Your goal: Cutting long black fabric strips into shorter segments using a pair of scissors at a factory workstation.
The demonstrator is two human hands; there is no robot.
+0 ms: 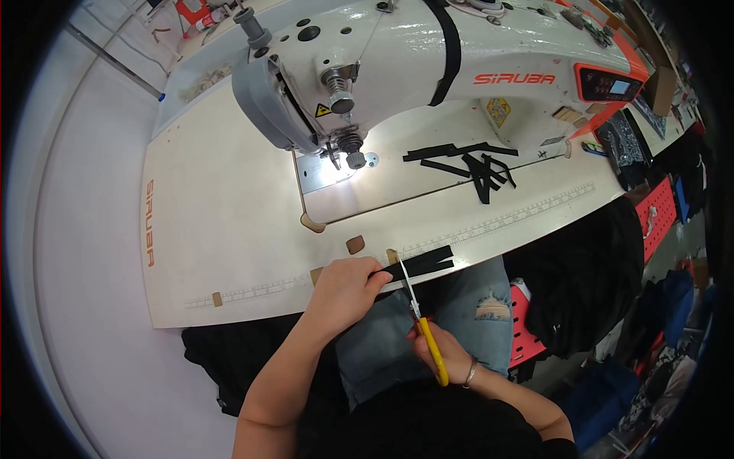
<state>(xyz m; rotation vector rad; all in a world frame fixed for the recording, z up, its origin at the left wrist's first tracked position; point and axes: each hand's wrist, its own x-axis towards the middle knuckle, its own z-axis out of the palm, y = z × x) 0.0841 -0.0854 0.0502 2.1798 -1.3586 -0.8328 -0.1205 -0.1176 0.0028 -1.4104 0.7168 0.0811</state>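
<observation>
My left hand [345, 293] pinches one end of some black fabric strips [424, 262] at the front edge of the sewing table [222, 252]. The strips' free ends spread to the right over the printed ruler. Below them, my right hand [445, 353] grips scissors [433, 348] with yellow handles. Their blades point up and meet the strips just right of my left fingertips; whether they have cut through, I cannot tell. Several short black strips [480, 170] lie loosely piled under the sewing machine's [382, 69] arm, right of its lit needle area.
A printed ruler scale [505, 222] runs along the table's front edge, with small brown tape pieces [355, 245] near it. Black cloth [585, 268] lies over a red perforated stool or crate [527, 329] at right. A clear plastic bag [623, 145] sits at the table's right end.
</observation>
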